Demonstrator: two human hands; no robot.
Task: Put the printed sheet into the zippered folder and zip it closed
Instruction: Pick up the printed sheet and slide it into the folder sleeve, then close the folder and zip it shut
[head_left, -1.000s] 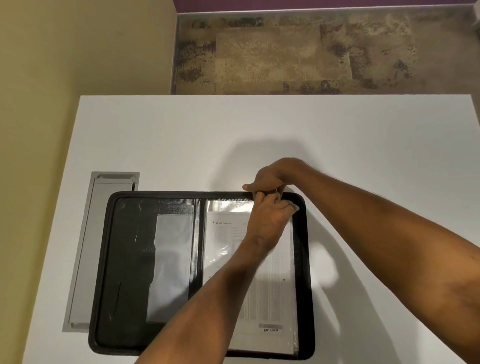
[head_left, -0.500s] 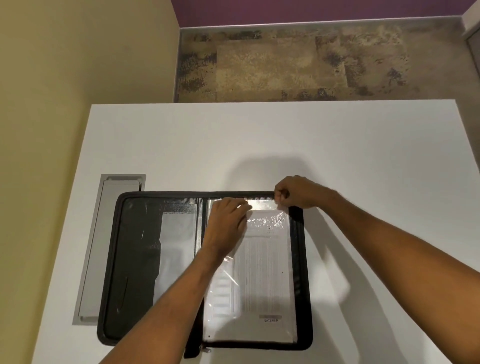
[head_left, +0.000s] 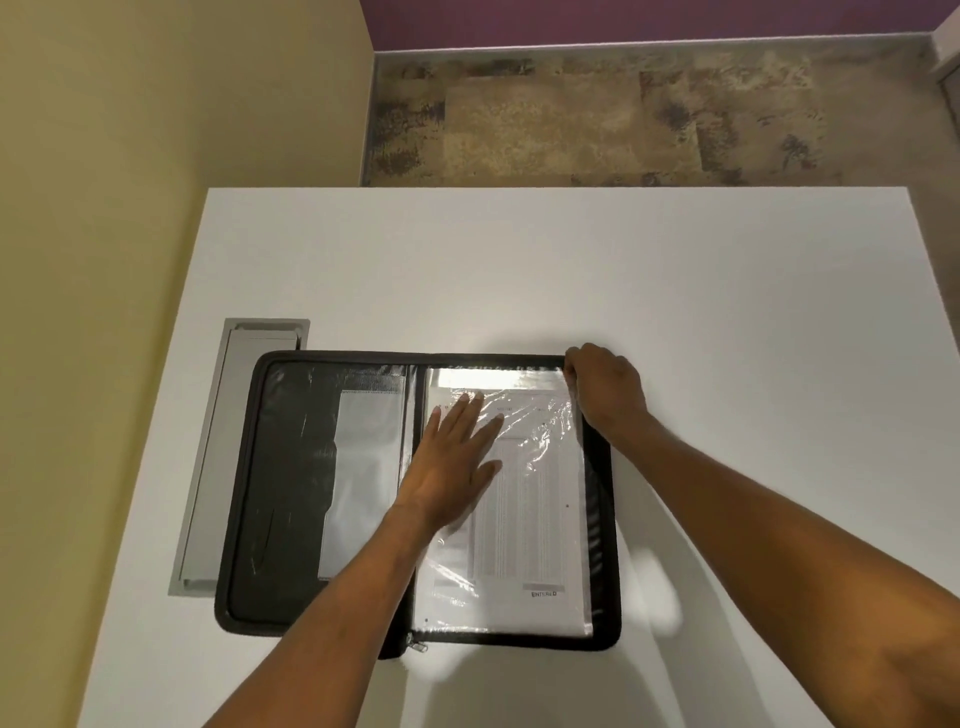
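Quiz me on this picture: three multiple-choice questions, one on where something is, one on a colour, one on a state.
1. Where does the sheet lie?
A. in the folder's right half
B. in the left half
C. on the bare table

2. What colour is the folder?
A. red
B. black
C. white

3. How does the folder lie?
A. zipped shut
B. standing on edge
C. open flat

Answers:
1. A, the print shows under clear plastic on the right, beneath the flat left hand.
2. B, its rim and lining are black.
3. C, both halves lie spread on the table, while the right hand grips the far right corner.
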